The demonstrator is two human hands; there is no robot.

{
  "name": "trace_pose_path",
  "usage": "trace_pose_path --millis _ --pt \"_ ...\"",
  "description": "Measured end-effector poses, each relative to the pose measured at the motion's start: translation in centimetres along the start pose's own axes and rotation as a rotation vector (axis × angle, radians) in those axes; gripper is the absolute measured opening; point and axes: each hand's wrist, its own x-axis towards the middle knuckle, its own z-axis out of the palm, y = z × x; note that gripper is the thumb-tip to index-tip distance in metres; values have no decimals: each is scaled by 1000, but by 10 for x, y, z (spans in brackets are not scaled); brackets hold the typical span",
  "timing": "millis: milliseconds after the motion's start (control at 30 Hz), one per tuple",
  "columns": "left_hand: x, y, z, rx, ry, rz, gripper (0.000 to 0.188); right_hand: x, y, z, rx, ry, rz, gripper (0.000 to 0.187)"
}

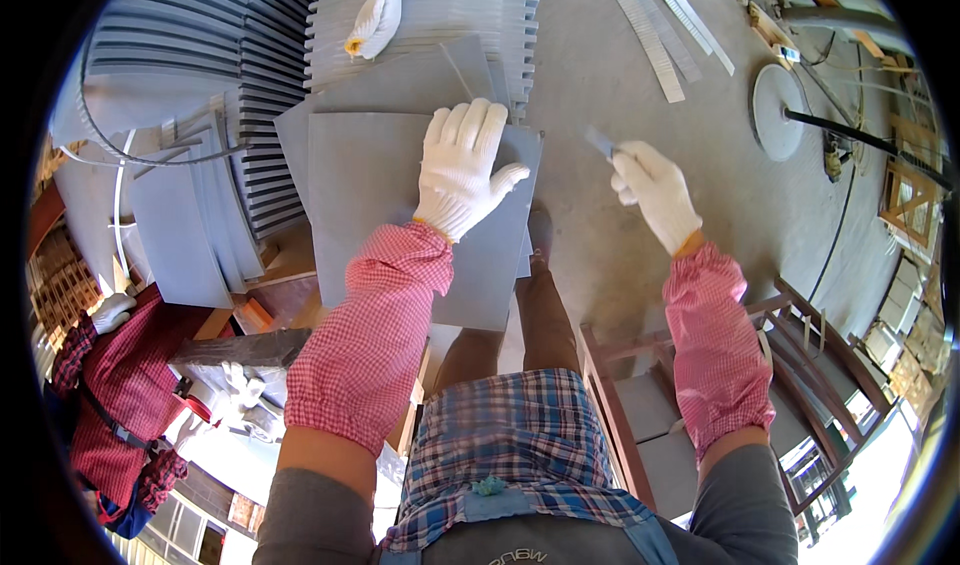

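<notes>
The person's left hand (464, 170), in a white knitted glove, lies palm down on a grey sheet (370, 205), its fingers straight and side by side, thumb spread outward, gripping nothing. The sheet is uppermost where the hand rests, in front of the person, and overlaps other grey sheets (437, 75) set at differing angles beneath and beyond it. The right hand (655, 190), likewise gloved, is raised to the right of the sheets, well apart from the left, its fingers closed around a small flat tool (599, 143); the tool is blurred and its exact kind cannot be told. Pink checked sleeves (375, 330) cover both forearms. A loose white glove (377, 17) with a yellow cuff lies on the pile (425, 0) with notched edges beyond the sheets. Long pale strips (645, 35) lie on the concrete floor (590, 85) at the far right, near a round disc (780, 113) with a dark pole. A brown frame (610, 405) stands at the person's right; a co-worker in red check (130, 395) is at the left
</notes>
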Motion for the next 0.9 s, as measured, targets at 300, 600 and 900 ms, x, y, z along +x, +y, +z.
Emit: trace_pose_path --millis 300,600,900 --pt "3 -3 5 111 -80 -29 87 89 -38 15 -613 -418 -217 32" --pt "5 0 8 192 -159 -45 78 105 -39 19 -696 -464 -346 28" --pt "8 -1 6 199 -160 -34 78 94 -29 28 -926 -333 -632 14"
